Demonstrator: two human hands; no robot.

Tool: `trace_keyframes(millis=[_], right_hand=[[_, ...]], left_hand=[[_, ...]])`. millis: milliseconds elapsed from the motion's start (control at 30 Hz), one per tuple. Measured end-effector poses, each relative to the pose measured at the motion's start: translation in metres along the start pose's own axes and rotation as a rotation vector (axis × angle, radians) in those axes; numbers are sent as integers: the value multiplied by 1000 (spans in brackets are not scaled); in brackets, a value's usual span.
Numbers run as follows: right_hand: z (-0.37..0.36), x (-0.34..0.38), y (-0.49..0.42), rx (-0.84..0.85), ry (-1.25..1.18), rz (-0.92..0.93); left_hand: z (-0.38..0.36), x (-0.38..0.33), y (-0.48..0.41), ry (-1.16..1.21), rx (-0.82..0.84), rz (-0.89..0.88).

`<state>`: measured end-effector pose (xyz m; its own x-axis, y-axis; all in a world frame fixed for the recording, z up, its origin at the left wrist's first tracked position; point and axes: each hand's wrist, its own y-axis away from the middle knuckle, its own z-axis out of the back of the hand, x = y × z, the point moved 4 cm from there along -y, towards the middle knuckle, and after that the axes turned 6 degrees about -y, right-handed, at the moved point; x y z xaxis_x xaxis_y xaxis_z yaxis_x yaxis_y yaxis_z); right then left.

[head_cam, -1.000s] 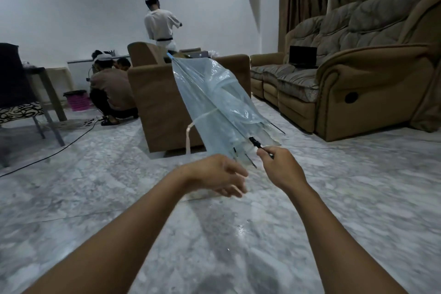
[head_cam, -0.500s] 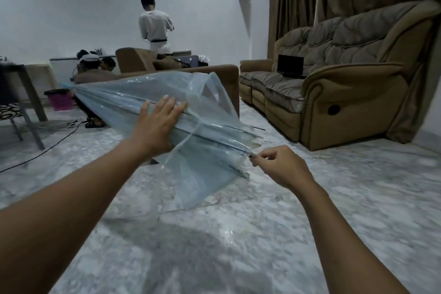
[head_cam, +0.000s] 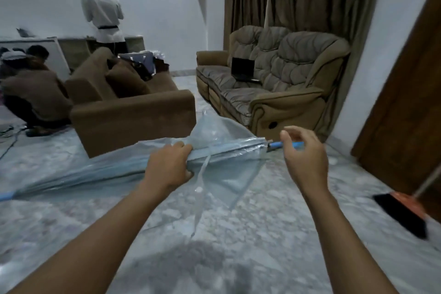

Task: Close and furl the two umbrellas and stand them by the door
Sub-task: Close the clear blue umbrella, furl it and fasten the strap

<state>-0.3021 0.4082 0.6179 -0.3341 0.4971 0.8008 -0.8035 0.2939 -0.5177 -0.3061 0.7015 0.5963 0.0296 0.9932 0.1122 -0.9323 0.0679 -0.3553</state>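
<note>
**A:** From the head camera, how are the arms placed?

**B:** Both reach forward, bare to the elbow. The left hand is knuckles-up, and its grip is wrapped tight round the gathered middle of the umbrella. The right hand is raised at the other end. Its grip is spread, with fingers loosely bent and thumb apart from them.

**A:** Is the right one holding anything?

**B:** It isn't closed on anything. The blue shaft runs just behind its fingers, but I can't tell whether they touch.

**A:** And the umbrella itself?

**B:** It's clear, pale-blue plastic, shut but only half furled. It's held almost level above the floor, in front of the armchair. Its blue tip points left and slightly down. One loose panel sags below the left hand, another flap stands up above it, and the strap dangles free.

**A:** Where's the door?

**B:** The brown door is on the right, well apart from the umbrella. A broom is near its foot.
</note>
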Motion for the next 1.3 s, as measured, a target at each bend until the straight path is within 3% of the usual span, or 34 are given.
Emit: trace_keyframes(millis=[100, 233, 367, 467, 600, 667, 800, 1000, 1300], right_hand=[[32, 87, 20, -14, -63, 108], [44, 150, 32, 192, -144, -85], [50, 189, 31, 285, -76, -258], [48, 208, 33, 297, -74, -309], [64, 232, 40, 258, -299, -289], [75, 236, 44, 208, -331, -308], [87, 228, 53, 97, -367, -411], [108, 218, 70, 56, -406, -452], [182, 185, 53, -24, -306, -434]], left_hand=[[67, -24, -9, 119, 9, 57], [138, -46, -19, 225, 44, 85], [187, -63, -20, 296, 46, 69], [209, -74, -16, 346, 30, 25], [223, -77, -15, 284, -3, 5], [227, -75, -16, 350, -23, 0], [225, -83, -13, 606, 158, -15], [222, -109, -4, 875, 276, -36], [227, -173, -23, 1063, 336, -12]])
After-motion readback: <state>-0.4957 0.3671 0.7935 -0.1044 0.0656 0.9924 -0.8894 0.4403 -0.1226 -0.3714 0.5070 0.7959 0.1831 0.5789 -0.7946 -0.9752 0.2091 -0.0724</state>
